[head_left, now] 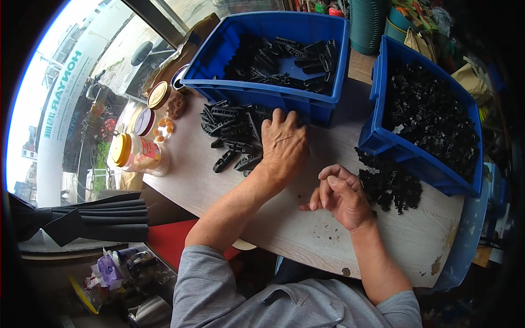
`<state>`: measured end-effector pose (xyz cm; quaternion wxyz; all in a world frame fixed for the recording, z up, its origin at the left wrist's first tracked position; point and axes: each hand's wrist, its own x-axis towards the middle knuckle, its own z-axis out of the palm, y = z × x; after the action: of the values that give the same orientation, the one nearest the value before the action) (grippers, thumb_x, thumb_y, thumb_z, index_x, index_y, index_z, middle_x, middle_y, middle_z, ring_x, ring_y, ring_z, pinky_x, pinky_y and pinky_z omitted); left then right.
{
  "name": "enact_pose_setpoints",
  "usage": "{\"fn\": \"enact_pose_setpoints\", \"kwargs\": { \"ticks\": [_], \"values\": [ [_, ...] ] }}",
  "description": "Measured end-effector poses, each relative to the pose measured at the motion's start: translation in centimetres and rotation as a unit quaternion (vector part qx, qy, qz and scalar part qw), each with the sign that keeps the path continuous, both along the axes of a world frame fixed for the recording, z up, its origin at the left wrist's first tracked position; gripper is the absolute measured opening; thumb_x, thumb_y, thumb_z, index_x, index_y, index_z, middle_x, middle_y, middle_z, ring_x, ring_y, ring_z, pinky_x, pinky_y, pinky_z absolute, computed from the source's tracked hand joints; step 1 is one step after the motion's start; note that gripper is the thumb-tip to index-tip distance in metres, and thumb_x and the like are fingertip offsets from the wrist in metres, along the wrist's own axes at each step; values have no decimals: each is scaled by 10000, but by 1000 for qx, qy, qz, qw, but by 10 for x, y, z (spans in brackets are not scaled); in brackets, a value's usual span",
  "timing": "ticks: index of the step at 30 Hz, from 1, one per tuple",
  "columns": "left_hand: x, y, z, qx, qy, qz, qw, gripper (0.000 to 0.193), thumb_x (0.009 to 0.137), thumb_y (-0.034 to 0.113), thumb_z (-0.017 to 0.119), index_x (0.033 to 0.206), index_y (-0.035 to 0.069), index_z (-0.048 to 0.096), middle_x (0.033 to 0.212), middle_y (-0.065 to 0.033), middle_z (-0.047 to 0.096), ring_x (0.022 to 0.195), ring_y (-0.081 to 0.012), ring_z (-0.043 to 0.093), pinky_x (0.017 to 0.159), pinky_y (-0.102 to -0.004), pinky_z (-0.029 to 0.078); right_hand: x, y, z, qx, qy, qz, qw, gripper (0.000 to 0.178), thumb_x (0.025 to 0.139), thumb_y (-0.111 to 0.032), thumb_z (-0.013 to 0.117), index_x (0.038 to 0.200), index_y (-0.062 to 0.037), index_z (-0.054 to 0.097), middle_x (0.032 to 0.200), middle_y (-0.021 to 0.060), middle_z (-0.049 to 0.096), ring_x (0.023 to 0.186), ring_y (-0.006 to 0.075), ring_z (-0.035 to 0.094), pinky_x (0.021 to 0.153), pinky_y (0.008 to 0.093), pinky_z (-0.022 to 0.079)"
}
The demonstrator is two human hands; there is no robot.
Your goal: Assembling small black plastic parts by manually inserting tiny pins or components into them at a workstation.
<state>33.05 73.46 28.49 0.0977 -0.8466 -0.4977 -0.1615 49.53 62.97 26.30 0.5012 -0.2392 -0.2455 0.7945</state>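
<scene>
My left hand (pixel 284 143) is closed, back up, by the front wall of a large blue bin (pixel 262 90). Its fingertips are hidden, so what it holds, if anything, does not show. Beside it lies a pile of long black plastic parts (pixel 232 128); more of these parts (pixel 298 52) lie inside the bin. My right hand (pixel 347 199) hovers over the table with fingers curled and thumb bent toward the index finger. Anything pinched there is too small to make out. Just right of it is a heap of small black plastic pieces (pixel 391 186).
A second blue bin (pixel 377 136), full of small black pieces, stands at the right. Several lidded jars (pixel 147 156) line the pale table's (pixel 219 188) left edge by the window. Stacked green baskets (pixel 367 27) stand behind. A red surface (pixel 169 240) is at lower left.
</scene>
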Motion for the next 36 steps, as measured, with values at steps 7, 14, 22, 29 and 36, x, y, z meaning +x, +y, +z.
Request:
{"fn": "enact_pose_setpoints", "kwargs": {
  "ticks": [7, 14, 22, 29, 36],
  "values": [
    [-7, -8, 1, -37, 14, -7, 999, 214, 731, 169, 663, 931, 103, 703, 914, -66, 629, 960, -271, 538, 756, -384, 427, -4, -6, 3, 0, -7, 2, 1000, 226, 987, -204, 554, 1117, -20, 570, 665, 58, 570, 690, 242, 647, 763, 425, 570],
    [-10, -14, 9, -52, 10, -54, 997, 205, 749, 141, 643, 944, 101, 694, 894, -73, 634, 947, -275, 563, 773, -386, 458, -3, -8, 9, 11, -19, 1, 1000, 230, 983, -205, 560, 1118, -20, 576, 663, 54, 567, 687, 231, 644, 755, 431, 572],
    [-10, -21, 16, -38, -34, -83, 995, 211, 758, 110, 634, 962, 102, 685, 892, -80, 617, 916, -284, 572, 800, -411, 465, 0, -18, 20, 10, -16, 6, 1000, 224, 987, -200, 550, 1121, -23, 579, 658, 51, 557, 692, 224, 642, 789, 473, 578],
    [-27, -53, 40, 40, -287, -90, 953, 221, 752, -83, 676, 912, 67, 646, 850, -94, 629, 722, -267, 633, 625, -345, 513, -4, -24, 16, 8, -27, 13, 1000, 235, 986, -211, 535, 1128, -26, 562, 648, 61, 540, 696, 236, 636, 825, 561, 577],
    [-138, -155, -8, 65, -501, 71, 860, 251, 789, -170, 706, 957, 9, 654, 922, -54, 666, 829, -102, 612, 751, -228, 489, -44, -32, -37, 27, -41, -17, 999, 263, 987, -200, 495, 1139, 13, 521, 642, 74, 535, 676, 227, 625, 804, 541, 592]
  ]
}}
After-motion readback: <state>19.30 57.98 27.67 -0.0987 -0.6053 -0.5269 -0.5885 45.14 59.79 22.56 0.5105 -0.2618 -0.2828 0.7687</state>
